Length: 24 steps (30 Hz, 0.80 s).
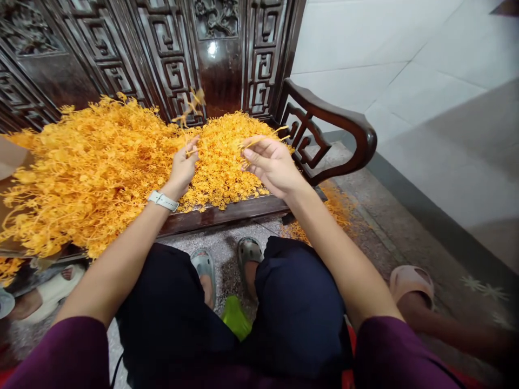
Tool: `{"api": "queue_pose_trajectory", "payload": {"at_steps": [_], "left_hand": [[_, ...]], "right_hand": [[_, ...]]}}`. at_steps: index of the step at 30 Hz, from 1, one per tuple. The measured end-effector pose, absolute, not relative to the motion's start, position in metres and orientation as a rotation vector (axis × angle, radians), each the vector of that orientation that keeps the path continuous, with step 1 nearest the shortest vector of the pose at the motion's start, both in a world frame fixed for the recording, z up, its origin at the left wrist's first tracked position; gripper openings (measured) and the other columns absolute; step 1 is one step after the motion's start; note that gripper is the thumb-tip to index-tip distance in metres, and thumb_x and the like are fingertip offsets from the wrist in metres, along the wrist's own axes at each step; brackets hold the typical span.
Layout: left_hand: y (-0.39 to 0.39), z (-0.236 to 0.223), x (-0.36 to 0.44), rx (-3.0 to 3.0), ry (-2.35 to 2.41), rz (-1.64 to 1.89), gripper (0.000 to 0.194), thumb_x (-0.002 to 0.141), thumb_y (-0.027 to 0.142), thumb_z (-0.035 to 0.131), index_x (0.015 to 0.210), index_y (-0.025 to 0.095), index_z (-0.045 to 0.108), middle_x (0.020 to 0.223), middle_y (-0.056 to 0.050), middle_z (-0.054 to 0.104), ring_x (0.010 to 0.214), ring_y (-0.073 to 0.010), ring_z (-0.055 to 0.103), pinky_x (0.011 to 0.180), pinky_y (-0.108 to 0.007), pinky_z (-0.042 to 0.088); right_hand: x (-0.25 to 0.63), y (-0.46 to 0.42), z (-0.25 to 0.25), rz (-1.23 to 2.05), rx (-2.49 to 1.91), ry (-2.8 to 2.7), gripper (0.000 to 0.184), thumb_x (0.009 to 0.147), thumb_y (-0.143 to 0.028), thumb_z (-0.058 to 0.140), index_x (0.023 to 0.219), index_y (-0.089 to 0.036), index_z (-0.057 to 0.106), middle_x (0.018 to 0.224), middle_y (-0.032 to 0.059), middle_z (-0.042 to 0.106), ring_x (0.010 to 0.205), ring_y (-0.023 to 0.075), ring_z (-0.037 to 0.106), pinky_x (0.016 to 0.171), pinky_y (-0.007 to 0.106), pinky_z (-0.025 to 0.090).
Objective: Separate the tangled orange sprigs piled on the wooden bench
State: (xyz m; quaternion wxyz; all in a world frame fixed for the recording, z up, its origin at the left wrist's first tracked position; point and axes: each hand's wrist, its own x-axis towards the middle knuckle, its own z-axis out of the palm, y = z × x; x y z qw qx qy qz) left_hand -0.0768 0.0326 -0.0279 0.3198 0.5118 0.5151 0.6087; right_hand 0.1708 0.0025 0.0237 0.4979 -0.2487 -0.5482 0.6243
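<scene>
My left hand [184, 166], with a pale watch strap [162, 201] at the wrist, is closed in a pinch on a bit of yellow artificial flower sprig. Just above its fingertips a blurred yellow sprig [191, 109] shows; whether it is held or loose I cannot tell. My right hand [272, 162] has thumb and fingers closed on thin yellow plastic stems [279, 132], whose ends stick out past the knuckles. Beneath both hands lies a heap of small yellow flower pieces [223, 186]. A taller, bushy pile of yellow sprigs [101, 162] is left of my left hand.
The heaps rest on a dark carved wooden bench [211, 219] with a curved armrest [336, 121] at right. Yellow scraps [338, 208] litter the floor beside it. Other people's feet, in a pink shoe [411, 283] and a white shoe [57, 292], are at either side.
</scene>
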Motion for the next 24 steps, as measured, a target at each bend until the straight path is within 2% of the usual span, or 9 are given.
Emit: {"api": "queue_pose_trajectory", "payload": {"at_steps": [2,4,7,9,12,17,21,24], "left_hand": [[0.031,-0.026,-0.072,1.099,1.354,1.619,0.012,0.094,0.024,0.071,0.103,0.021,0.078,0.128,-0.01,0.072,0.074,-0.011,0.065,0.06,-0.02,0.047],[0.024,-0.016,-0.066,0.904,1.306,1.629,0.01,0.095,0.026,0.069,0.097,0.018,0.075,0.104,-0.008,0.072,0.061,-0.0074,0.059,0.053,-0.018,0.042],[0.007,0.005,-0.052,0.73,1.101,1.545,0.023,0.096,0.041,0.068,0.096,0.018,0.071,0.077,-0.002,0.062,0.052,-0.0074,0.05,0.048,-0.018,0.038],[-0.006,0.016,-0.038,0.718,0.955,1.448,0.037,0.096,0.055,0.066,0.104,0.019,0.071,0.074,0.0,0.058,0.051,-0.0084,0.048,0.049,-0.02,0.041],[-0.023,0.024,-0.016,0.9,0.926,1.402,0.049,0.088,0.063,0.074,0.108,0.019,0.073,0.072,0.001,0.056,0.052,-0.0086,0.045,0.049,-0.02,0.039],[-0.032,0.021,-0.004,1.24,1.036,1.445,0.039,0.072,0.044,0.093,0.087,0.016,0.07,0.067,0.002,0.053,0.051,-0.007,0.039,0.046,-0.021,0.03],[-0.031,0.019,-0.012,1.251,1.133,1.517,0.031,0.069,0.033,0.092,0.077,0.015,0.068,0.065,0.001,0.056,0.052,-0.0076,0.043,0.048,-0.02,0.033],[-0.034,0.022,-0.008,1.179,1.108,1.545,0.022,0.062,0.018,0.086,0.068,0.014,0.065,0.066,0.0,0.058,0.054,-0.0078,0.047,0.05,-0.02,0.036]], "right_hand": [[0.17,0.002,0.022,1.542,-0.64,-1.363,0.038,0.073,-0.043,0.09,0.098,-0.022,0.07,0.096,0.0023,0.064,0.088,0.0142,0.059,0.074,0.028,0.057],[0.169,0.001,0.021,1.548,-0.668,-1.392,0.034,0.075,-0.04,0.088,0.098,-0.022,0.072,0.096,0.0028,0.065,0.085,0.0137,0.058,0.074,0.028,0.056],[0.166,0.002,0.018,1.532,-0.703,-1.385,0.031,0.076,-0.039,0.086,0.096,-0.02,0.073,0.097,0.0046,0.068,0.084,0.0139,0.06,0.072,0.029,0.055],[0.162,0.004,0.017,1.525,-0.716,-1.39,0.031,0.074,-0.04,0.086,0.094,-0.019,0.073,0.1,0.0061,0.071,0.085,0.0142,0.061,0.073,0.029,0.055],[0.157,0.006,0.017,1.494,-0.716,-1.401,0.032,0.073,-0.041,0.087,0.091,-0.018,0.072,0.098,0.0052,0.072,0.082,0.0139,0.061,0.073,0.029,0.054],[0.156,0.005,0.018,1.391,-0.713,-1.38,0.038,0.07,-0.044,0.09,0.085,-0.016,0.07,0.083,0.0022,0.068,0.073,0.0127,0.058,0.069,0.029,0.049],[0.158,0.003,0.02,1.417,-0.705,-1.475,0.037,0.072,-0.039,0.09,0.09,-0.017,0.067,0.08,0.0017,0.067,0.073,0.0139,0.058,0.067,0.029,0.047],[0.157,-0.004,0.028,1.253,-0.723,-1.744,0.021,0.081,-0.029,0.079,0.082,-0.018,0.061,0.074,-0.0004,0.06,0.069,0.0139,0.051,0.065,0.029,0.042]]}}
